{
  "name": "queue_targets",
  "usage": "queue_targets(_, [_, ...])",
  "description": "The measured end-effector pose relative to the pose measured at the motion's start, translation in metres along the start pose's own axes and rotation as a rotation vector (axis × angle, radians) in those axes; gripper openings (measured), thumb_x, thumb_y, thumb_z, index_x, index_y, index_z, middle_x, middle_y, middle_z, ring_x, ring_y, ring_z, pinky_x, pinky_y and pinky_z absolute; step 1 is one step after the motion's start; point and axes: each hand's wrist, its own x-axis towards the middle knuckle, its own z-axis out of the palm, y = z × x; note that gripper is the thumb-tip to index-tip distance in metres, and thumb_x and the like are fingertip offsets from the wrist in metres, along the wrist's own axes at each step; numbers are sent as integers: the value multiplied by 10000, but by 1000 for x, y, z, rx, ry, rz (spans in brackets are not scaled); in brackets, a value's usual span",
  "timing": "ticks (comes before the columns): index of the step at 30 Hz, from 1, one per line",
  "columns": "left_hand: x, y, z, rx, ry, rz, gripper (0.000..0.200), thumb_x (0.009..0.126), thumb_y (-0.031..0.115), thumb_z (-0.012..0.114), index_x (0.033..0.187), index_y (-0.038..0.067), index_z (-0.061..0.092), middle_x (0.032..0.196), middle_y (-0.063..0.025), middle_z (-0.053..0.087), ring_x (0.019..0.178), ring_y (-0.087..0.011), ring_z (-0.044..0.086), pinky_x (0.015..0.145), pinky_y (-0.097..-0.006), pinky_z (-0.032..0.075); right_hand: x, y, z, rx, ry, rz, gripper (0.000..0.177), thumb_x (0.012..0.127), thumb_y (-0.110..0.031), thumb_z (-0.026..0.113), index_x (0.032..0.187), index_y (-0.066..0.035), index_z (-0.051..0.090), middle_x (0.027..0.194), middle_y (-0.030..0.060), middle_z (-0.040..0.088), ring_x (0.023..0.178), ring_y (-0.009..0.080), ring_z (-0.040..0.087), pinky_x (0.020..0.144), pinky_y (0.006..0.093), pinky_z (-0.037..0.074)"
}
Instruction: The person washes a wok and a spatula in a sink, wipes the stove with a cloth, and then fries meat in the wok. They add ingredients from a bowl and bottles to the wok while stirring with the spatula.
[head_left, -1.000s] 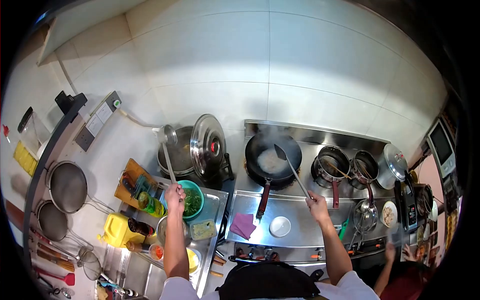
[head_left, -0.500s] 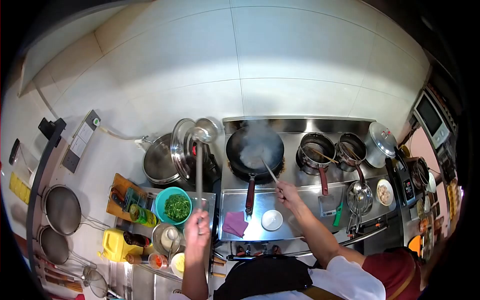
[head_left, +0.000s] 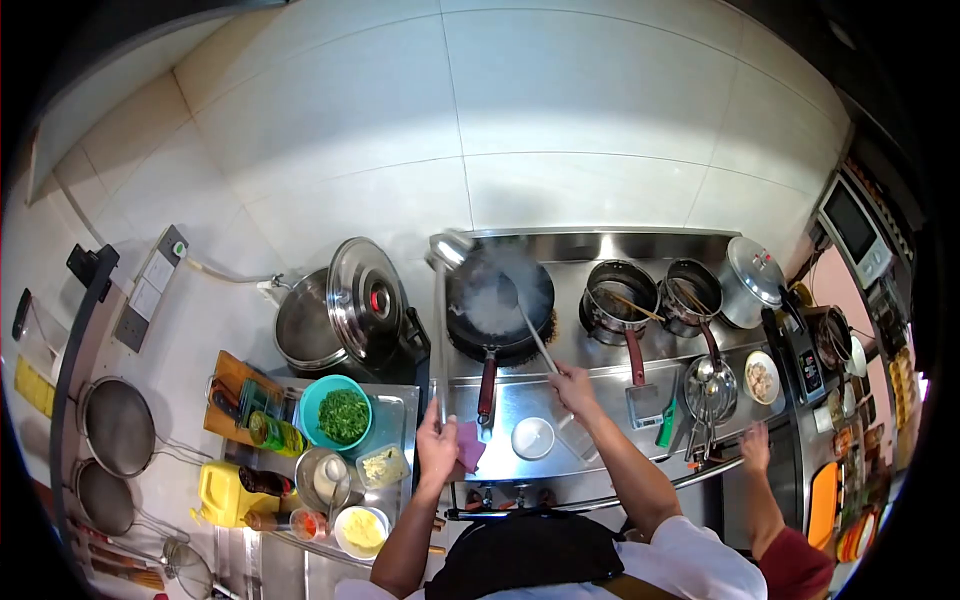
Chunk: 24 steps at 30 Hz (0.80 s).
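Note:
My left hand (head_left: 436, 447) is wrapped round the long handle of a metal ladle (head_left: 453, 250), whose bowl is tilted at the back left rim of the wok. In my right hand (head_left: 574, 390) is the handle of a metal spatula (head_left: 538, 338), which reaches down into the wok. The black wok (head_left: 470, 320) sits on the stove, its red-brown handle toward me. Steam rises from it and blurs its contents. A white bowl (head_left: 533, 438) and a purple cloth (head_left: 468, 447) lie on the steel counter in front.
Left are a steel pot (head_left: 308, 318) with its lid, a turquoise bowl of greens (head_left: 364, 398) and a yellow jug (head_left: 222, 493). Two saucepans (head_left: 620, 285) (head_left: 692, 285) stand right of the wok. Another person's hand (head_left: 755, 447) is near the right rail.
The ladle has moved right, from above the pot lid to the wok's edge, with my left hand. The other person's hand has come into view at the right.

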Motion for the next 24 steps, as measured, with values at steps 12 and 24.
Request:
queue_targets(12, [54,-34,-62,-202,575,117,544,920,68,502,1430,115,319,628,47,390,417,-20,315,352,-203,241,-8,-15,-46,-571,-82,-261,391,802,-175,611,1185,-101,605,930,246,643,884,394,628,805,437,493])
queue_targets(24, [70,-132,-59,603,703,-88,534,843,62,540,1334,-65,373,1123,-312,569,1021,-445,556,879,-445,433,9,1,-12,-783,95,-175,383,807,-180,583,1185,-126,612,898,250,642,851,403,624,780,429,502])
